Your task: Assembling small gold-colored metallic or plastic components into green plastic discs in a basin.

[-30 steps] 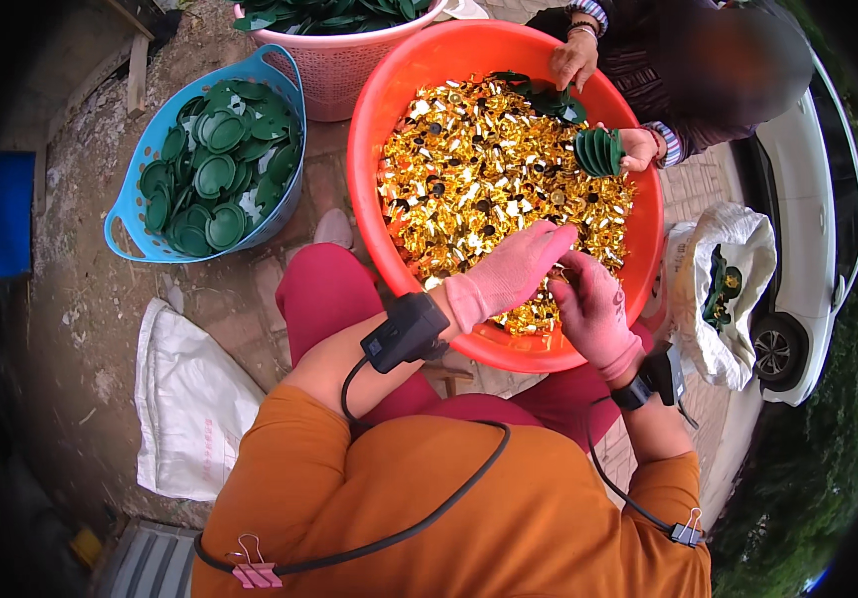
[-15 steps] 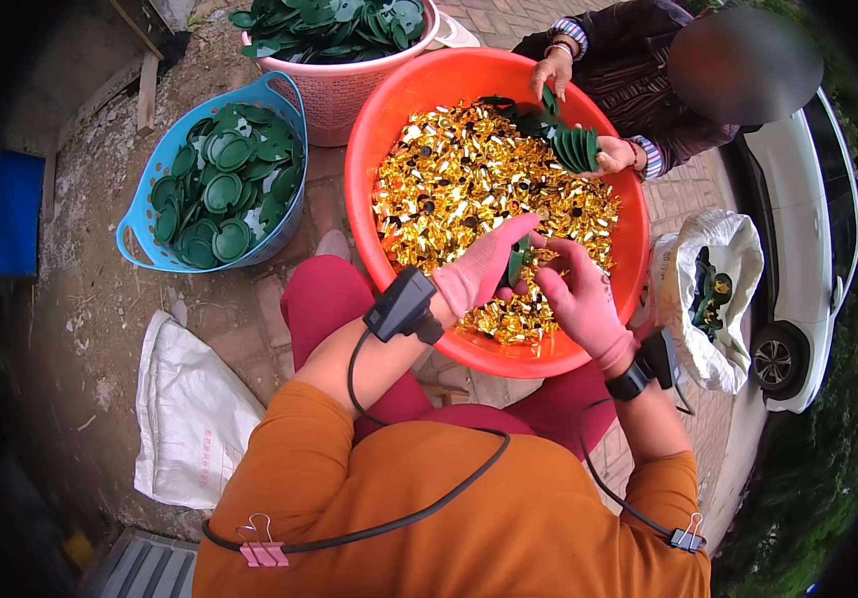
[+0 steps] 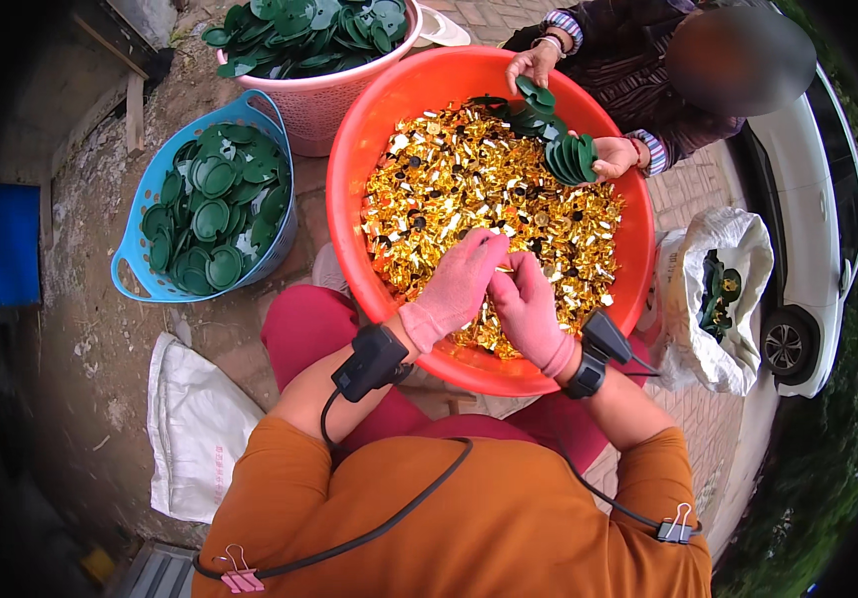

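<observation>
Pink gloves cover both my hands, which meet over the near half of a wide red-orange basin [image 3: 349, 149] heaped with small shiny gold pieces [image 3: 429, 189], some black ones among them. My left hand [image 3: 457, 284] is closed, its fingers turned inward. Against its fingertips, my right hand [image 3: 529, 307] is closed too, thumb and fingers pinched together. Whatever they hold is hidden behind the gloves. Across the basin, a co-worker's hand [image 3: 612, 157] holds a fanned stack of green discs [image 3: 571, 159], and their other hand [image 3: 534, 65] touches more green discs.
A blue basket [image 3: 140, 239] of green discs stands at left, with a pink basket [image 3: 304, 105] of them behind. White sacks lie at lower left [image 3: 195, 429] and stand open at right [image 3: 683, 299]. A white car [image 3: 818, 229] is parked beyond the right sack.
My hands have come together and the right has moved left. The green piece seen between them earlier no longer shows. The co-worker's hands have shifted slightly. The whole view has tilted a little.
</observation>
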`<state>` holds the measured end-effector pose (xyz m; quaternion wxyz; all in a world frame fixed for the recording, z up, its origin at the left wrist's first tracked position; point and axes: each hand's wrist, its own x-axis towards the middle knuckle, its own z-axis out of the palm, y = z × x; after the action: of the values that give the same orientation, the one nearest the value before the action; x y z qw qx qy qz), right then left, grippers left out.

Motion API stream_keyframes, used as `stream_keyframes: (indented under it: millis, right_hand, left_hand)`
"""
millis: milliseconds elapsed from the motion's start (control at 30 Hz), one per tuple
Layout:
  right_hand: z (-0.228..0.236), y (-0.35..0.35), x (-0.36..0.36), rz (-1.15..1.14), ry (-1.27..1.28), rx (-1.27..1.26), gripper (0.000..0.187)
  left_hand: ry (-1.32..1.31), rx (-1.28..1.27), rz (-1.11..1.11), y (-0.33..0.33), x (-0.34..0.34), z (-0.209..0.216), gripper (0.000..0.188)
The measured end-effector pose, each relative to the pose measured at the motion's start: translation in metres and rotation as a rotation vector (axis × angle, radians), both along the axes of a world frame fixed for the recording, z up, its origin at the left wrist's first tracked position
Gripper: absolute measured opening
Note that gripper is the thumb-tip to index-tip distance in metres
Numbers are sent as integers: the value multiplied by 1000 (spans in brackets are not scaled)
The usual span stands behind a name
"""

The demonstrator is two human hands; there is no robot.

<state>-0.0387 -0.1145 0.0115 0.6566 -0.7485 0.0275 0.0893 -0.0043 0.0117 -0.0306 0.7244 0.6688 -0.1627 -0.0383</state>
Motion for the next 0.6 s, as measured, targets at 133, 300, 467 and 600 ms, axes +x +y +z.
stream_keyframes:
  millis: [133, 300, 467, 600]
  right_hand:
    - [-23, -24, -2, -59, 224, 131, 17]
    - [50, -109, -16, -370, 109, 42, 23]
    - [92, -178, -10, -847, -231, 476, 38]
    - [-3, -155, 23, -270, -60, -377, 28]
  left_hand:
    - [137, -7, -136, -18, 5, -29, 35]
    - [781, -215, -148, -19, 4, 38, 67]
    - [817, -391, -85, -24, 14, 47, 53]
    - [898, -518, -50, -23, 20, 42, 48]
